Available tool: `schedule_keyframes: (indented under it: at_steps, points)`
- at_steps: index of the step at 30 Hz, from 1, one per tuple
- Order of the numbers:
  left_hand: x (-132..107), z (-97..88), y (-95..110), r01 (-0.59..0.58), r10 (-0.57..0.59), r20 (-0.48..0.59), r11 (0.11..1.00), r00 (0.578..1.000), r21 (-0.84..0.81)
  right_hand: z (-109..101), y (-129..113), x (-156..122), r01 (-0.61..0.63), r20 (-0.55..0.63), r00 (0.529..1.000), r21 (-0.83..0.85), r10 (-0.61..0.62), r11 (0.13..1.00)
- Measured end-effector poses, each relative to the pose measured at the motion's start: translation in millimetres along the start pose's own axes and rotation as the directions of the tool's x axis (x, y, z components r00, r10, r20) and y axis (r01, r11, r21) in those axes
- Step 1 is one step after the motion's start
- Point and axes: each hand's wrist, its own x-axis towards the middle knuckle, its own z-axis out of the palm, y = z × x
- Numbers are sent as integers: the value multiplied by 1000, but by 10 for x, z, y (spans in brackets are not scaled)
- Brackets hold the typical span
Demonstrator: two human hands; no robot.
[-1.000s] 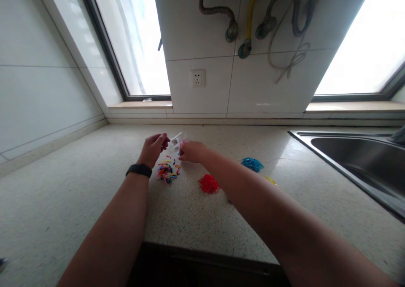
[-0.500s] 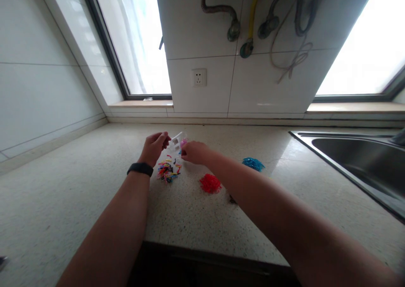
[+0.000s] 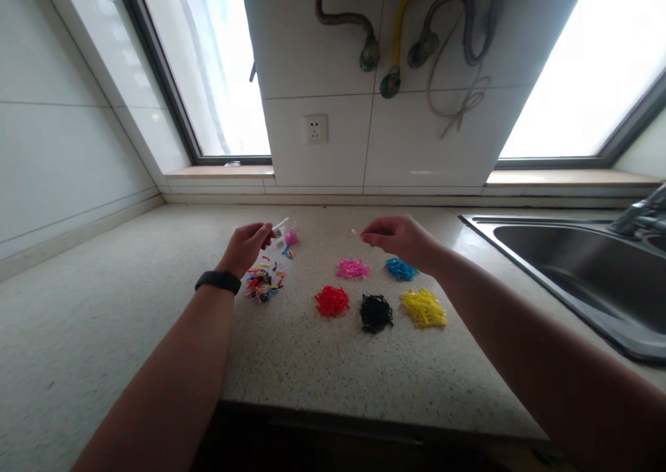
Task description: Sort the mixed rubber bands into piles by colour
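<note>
My left hand (image 3: 250, 245), with a dark band on its wrist, pinches a clear plastic packet (image 3: 281, 230). A round pink piece (image 3: 291, 237) shows at the packet's right end. Just below it lie a few blue and yellow bands (image 3: 288, 252). A mixed-colour pile of small elastic bands (image 3: 263, 283) rests below my left hand. Fingertips together, my right hand (image 3: 393, 239) is raised above the counter with a tiny pale thing (image 3: 354, 232) at their tips, too small to name. Beneath it are a pink pile (image 3: 354, 268) and a blue pile (image 3: 401, 268).
Nearer the front edge lie red (image 3: 331, 301), black (image 3: 376, 312) and yellow (image 3: 424, 308) piles of bands on the speckled counter (image 3: 291, 361). A steel sink (image 3: 562, 264) with a tap (image 3: 642, 212) is at the right. Behind is a tiled wall with a socket (image 3: 316, 129).
My right hand has moved right, away from the packet, with a tiny pale thing at its fingertips. The pink, black and yellow piles are now uncovered. My left hand stays at the packet; the view has shifted slightly.
</note>
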Motion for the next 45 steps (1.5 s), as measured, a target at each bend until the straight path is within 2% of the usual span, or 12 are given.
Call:
schedule_keyframes:
  at_steps: [4, 8, 13, 25, 36, 40, 43, 45]
  points:
    - [-23, 18, 17, -52, 43, 73, 989, 996, 137, -132, 169, -280, -65, -61, 995, 139, 74, 988]
    - [-42, 17, 22, -92, 65, 111, 962, 992, 259, -95, 211, -416, -88, -23, 995, 193, 95, 977]
    - [-32, -6, -14, -79, 44, 102, 926, 994, 369, 8, 227, -441, -55, -37, 997, 280, 68, 959]
    - [-33, -14, -48, -75, 28, 116, 902, 993, 424, 80, 128, -471, 0, -81, 996, 348, 30, 937]
    - [-44, -6, -26, -88, 35, 122, 880, 992, 466, 89, 127, -490, 94, -127, 990, 239, -65, 966]
    - [-42, 7, -20, -81, 26, 124, 878, 992, 471, 98, 75, -553, 234, -183, 956, 9, -229, 972]
    - [-42, 8, -27, -68, 12, 122, 882, 992, 466, 94, 2, -597, 338, -194, 908, -185, -372, 923]
    - [-43, 5, -34, -76, 20, 125, 882, 992, 465, 86, -42, -612, 370, -195, 885, -256, -422, 893]
